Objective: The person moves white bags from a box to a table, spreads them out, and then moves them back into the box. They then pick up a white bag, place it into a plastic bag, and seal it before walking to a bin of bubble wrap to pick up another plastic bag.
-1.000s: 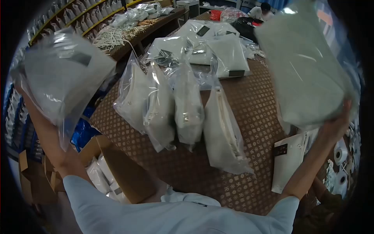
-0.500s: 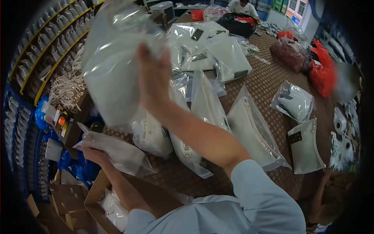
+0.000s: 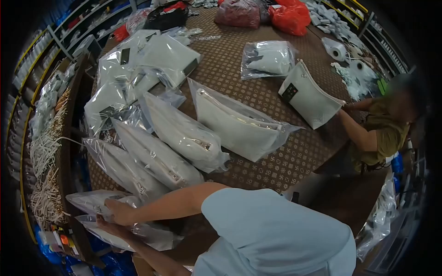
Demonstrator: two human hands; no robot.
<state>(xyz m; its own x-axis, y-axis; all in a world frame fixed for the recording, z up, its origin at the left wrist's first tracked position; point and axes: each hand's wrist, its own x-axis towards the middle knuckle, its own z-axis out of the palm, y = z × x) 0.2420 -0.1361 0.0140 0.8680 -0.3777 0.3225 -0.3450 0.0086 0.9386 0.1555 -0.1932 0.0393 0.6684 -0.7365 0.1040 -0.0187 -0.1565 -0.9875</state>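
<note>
At the table's lower left, my right hand (image 3: 120,211) is closed on a white zip pouch in a clear plastic bag (image 3: 90,201). Just below it, my left hand (image 3: 111,227) grips another bagged white pouch (image 3: 154,235); its fingers are partly hidden by the bag. Beyond my hands, a row of bagged zip pouches stands on edge, among them a near one (image 3: 119,165), a middle one (image 3: 182,135) and a far one (image 3: 239,125). Their metal zips show through the plastic.
Flat bagged pouches (image 3: 168,60) are heaped at the table's back left. At right, a co-worker's hand (image 3: 343,115) is at an unbagged white pouch (image 3: 311,96). White cords (image 3: 46,161) lie on the left shelf. Red bags (image 3: 290,16) stand at the back.
My right hand has come down from its raised position, with the bagged pouch now low beside the row. My left hand still holds its bag. The view has swung right, showing more of the co-worker.
</note>
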